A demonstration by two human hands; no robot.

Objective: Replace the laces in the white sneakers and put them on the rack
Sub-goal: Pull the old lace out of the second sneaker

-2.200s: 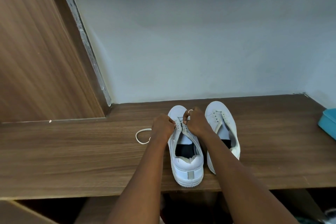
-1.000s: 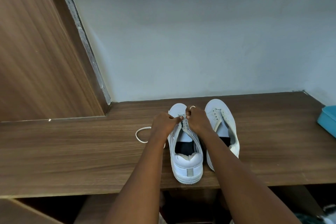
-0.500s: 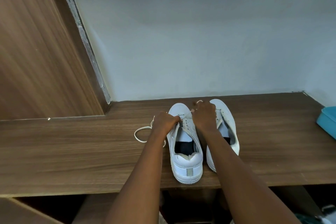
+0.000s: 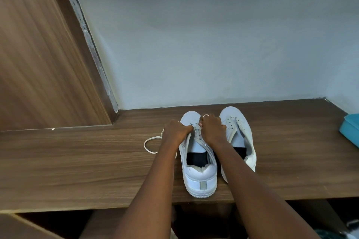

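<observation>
- Head view: two white sneakers stand side by side on a brown wooden shelf [image 4: 77, 165] in the lower middle of the frame, with their toes towards the pale wall [image 4: 213, 44] and their heels towards the camera.
- The near sneaker [image 4: 200, 174], left of centre, has its heel close to the front edge of the shelf. Its tongue and dark insole are in plain sight.
- The second sneaker [image 4: 240, 130] sits just to the right of it, almost touching. Its eyelet rows show no lace, and the right forearm crosses over its heel.
- The left hand [image 4: 175, 132] is at the front eyelets of the near sneaker, fingers curled, thumb and fingertips pinching the lace [image 4: 150, 144].
- The right hand [image 4: 212, 130] meets it from the other side at the same eyelets. Its fingers are curled tight and pinch the lace too, and one finger wears a pale ring [image 4: 206, 116].
- A short bar of lace runs across the lowest eyelets between the two hands.
- The loose part of the lace lies on the shelf in an open loop left of the left wrist.
- A tall wooden panel [image 4: 38, 64] fills the upper left of the frame.
- The corner of a blue container [image 4: 351, 132] pokes in at the right edge, resting on the shelf well apart from the sneakers.
- Below the shelf's front edge the space is dark, and I cannot tell what is in it.
</observation>
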